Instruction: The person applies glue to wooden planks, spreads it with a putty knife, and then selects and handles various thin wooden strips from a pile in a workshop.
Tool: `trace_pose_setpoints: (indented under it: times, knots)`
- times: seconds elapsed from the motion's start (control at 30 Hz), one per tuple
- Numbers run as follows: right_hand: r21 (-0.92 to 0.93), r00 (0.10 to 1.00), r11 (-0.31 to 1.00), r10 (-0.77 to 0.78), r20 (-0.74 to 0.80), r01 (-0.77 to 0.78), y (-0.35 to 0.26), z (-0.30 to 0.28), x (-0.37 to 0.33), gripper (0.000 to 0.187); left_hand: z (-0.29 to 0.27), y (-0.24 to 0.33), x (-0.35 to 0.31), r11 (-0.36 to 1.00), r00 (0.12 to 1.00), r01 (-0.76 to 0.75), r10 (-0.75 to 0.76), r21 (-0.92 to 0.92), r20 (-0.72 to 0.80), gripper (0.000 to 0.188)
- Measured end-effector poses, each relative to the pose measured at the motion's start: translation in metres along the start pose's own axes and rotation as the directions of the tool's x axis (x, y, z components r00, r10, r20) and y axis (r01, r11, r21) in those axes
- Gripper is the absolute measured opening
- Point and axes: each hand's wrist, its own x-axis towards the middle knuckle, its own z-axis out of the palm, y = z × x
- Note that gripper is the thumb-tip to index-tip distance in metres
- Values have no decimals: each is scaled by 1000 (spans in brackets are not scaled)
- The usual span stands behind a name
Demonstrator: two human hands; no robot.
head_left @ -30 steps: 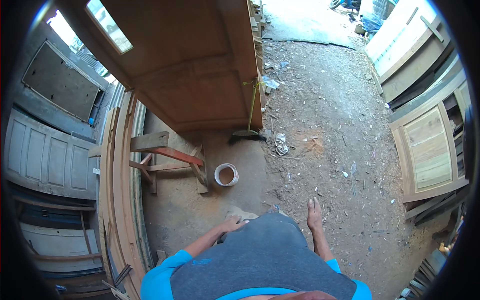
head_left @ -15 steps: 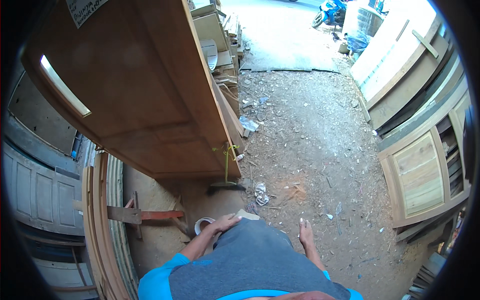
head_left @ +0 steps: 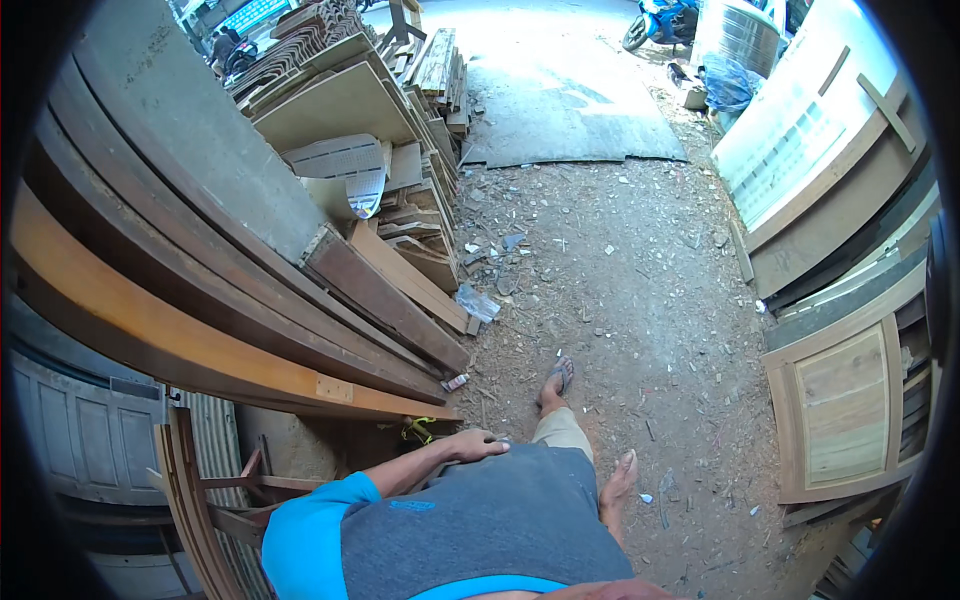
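The person has moved forward: the door (head_left: 230,362), broad face earlier, now shows edge-on at left, its end just beyond the left hand (head_left: 478,445), loosely uncurled and seemingly empty. The right hand (head_left: 618,484) hangs low; I cannot tell its grip.

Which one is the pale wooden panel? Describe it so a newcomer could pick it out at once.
Find the dirt path up the middle, then the boards leaning along its right side. The pale wooden panel stands nearer than the tall white board. Unlike that flat board, it has a wide frame around a yellowish inset.
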Motion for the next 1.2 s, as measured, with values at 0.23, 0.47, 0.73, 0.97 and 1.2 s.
trace_pose_setpoints:
  times: [0.23,0.47,0.73,0.97,1.2]
  knots:
    - [83,911,929,-371,182,361,-209,66,241,56,-180,83,67,993,878,-66,11,-99,-479,72]
    - [-147,755,801,-462,465,581,-362,176,487,43,-244,18,137,903,756,129,-356,-409,-548,55]
    - [-456,786,830,34,618,323,-316,271,603,47,-267,-107,238,725,712,512,-658,-461,-246,68]
    - [-550,803,830,391,449,-97,-299,319,628,49,-561,-6,335,851,688,209,-478,-482,-546,57]
    - [-422,754,878,432,494,-226,-399,444,749,45,-875,141,340,824,428,-377,-250,-423,-869,52]
